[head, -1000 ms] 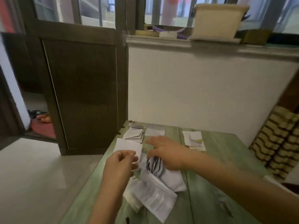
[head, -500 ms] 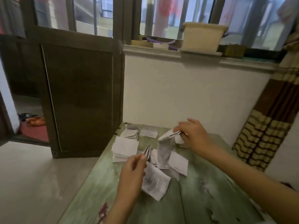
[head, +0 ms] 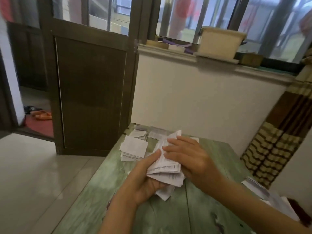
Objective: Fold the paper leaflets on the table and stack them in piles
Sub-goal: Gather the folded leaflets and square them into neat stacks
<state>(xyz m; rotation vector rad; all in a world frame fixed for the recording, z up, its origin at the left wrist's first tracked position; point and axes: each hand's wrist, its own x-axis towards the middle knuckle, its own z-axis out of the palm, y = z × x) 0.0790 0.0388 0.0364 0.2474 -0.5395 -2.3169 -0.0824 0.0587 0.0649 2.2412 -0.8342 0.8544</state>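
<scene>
Over the middle of the green table [head: 194,213] I hold a bundle of white printed leaflets [head: 167,168]. My left hand [head: 145,179] cups the bundle from below and the left, thumb on top. My right hand [head: 189,157] presses on its right side with fingers spread across the top sheet. A pile of folded leaflets [head: 133,147] lies on the table to the left of the bundle. Two smaller piles, one on the left [head: 140,133] and one on the right [head: 157,134], sit at the table's far edge.
More loose paper [head: 260,191] lies at the table's right edge. A dark wooden door [head: 91,92] stands just beyond the table's far left corner. A white wall runs behind the table, and a striped curtain [head: 278,141] hangs at the right.
Both hands have come together on a gathered bundle of leaflets; before, the right hand held a folded leaflet far right and the left pinched another sheet. The loose sheets are off the table's middle.
</scene>
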